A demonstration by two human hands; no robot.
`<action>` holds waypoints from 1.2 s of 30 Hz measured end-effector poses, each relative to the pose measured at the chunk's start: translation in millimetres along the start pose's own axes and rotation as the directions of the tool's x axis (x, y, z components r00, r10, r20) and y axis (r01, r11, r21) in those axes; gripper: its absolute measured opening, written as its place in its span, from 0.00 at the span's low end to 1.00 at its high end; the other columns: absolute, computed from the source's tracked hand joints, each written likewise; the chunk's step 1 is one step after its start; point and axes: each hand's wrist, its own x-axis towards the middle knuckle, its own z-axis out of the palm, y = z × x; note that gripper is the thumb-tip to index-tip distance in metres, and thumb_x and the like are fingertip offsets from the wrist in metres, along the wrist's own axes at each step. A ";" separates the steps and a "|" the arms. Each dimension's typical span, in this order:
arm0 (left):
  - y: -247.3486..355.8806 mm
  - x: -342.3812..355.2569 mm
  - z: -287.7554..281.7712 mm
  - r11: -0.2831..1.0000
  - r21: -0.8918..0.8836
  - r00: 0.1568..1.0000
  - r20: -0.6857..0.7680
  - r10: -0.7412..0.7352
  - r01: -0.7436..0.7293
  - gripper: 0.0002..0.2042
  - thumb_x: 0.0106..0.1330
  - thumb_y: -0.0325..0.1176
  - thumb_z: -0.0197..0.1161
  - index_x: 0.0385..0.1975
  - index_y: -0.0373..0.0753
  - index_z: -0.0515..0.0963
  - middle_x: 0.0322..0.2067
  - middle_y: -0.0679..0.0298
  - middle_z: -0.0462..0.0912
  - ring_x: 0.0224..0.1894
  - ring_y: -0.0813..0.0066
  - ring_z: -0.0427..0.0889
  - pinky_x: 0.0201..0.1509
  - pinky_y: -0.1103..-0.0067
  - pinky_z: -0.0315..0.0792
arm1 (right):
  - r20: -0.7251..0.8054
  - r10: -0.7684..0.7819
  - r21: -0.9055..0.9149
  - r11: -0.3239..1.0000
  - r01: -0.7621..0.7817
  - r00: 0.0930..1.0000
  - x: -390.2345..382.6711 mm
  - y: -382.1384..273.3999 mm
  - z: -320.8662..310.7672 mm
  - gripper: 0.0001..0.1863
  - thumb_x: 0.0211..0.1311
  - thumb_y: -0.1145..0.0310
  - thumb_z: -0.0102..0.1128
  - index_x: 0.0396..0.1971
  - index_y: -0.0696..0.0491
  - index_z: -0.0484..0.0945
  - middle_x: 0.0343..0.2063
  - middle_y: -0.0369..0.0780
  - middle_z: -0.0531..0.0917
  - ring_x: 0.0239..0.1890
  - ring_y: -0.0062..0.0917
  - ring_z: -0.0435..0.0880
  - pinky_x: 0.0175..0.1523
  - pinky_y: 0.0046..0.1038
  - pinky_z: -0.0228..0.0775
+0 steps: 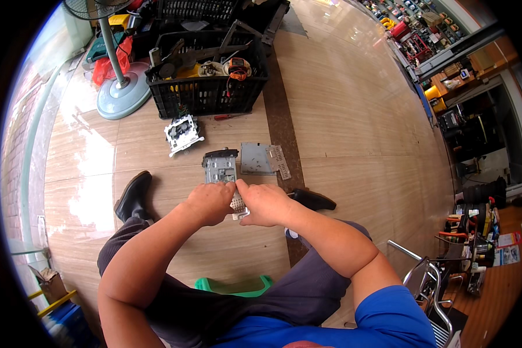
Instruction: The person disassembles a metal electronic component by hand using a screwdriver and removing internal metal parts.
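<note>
Between my knees is a silver metal chassis (pixel 219 170) with a dark front panel along its far edge; it looks like a car stereo body. My left hand (pixel 213 201) is closed over its near left part. From the right, my right hand (pixel 265 203) grips the near end, its thumb close to the left thumb. A pale perforated part shows between the two hands, and the fingers hide the rest. Beyond the chassis on the right lie a flat grey metal cover (pixel 256 158) and a narrow slotted plate (pixel 280 162). Farther left sits a white-framed mechanism (pixel 183 134) with dark parts.
A black plastic crate (pixel 206 95) full of tools and an orange meter stands at the far side, with a red-handled screwdriver (pixel 231 116) before it. Left of it is a fan's round base (pixel 123 95). A green stool (pixel 235 288) is under me; a metal-framed chair (pixel 426 267) stands right.
</note>
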 end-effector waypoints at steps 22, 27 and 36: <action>0.3 -1.3 -2.9 0.999 0.024 0.999 0.022 0.026 -0.027 0.23 0.62 0.39 0.72 0.51 0.34 0.70 0.46 0.51 0.84 0.50 0.51 0.85 0.51 0.62 0.79 | 0.009 0.003 0.005 1.000 -0.003 1.000 0.1 0.2 -1.0 0.41 0.49 0.54 0.79 0.54 0.60 0.63 0.40 0.52 0.86 0.46 0.48 0.85 0.50 0.44 0.79; 0.3 0.8 1.1 1.000 -0.016 1.000 -0.002 -0.009 0.009 0.22 0.63 0.37 0.71 0.50 0.34 0.70 0.46 0.50 0.84 0.49 0.51 0.85 0.51 0.62 0.79 | 0.000 -0.001 0.007 1.000 0.001 1.000 -0.2 -0.2 -0.2 0.41 0.49 0.54 0.79 0.55 0.60 0.63 0.39 0.51 0.86 0.46 0.48 0.85 0.50 0.44 0.79; 0.6 -1.0 -4.4 1.000 0.001 0.999 0.031 0.029 -0.029 0.23 0.62 0.38 0.72 0.50 0.34 0.70 0.45 0.50 0.84 0.49 0.50 0.85 0.51 0.61 0.78 | 0.020 0.008 0.006 1.000 -0.008 1.000 0.6 0.0 -1.1 0.42 0.49 0.54 0.78 0.55 0.60 0.63 0.40 0.51 0.86 0.46 0.48 0.85 0.50 0.43 0.78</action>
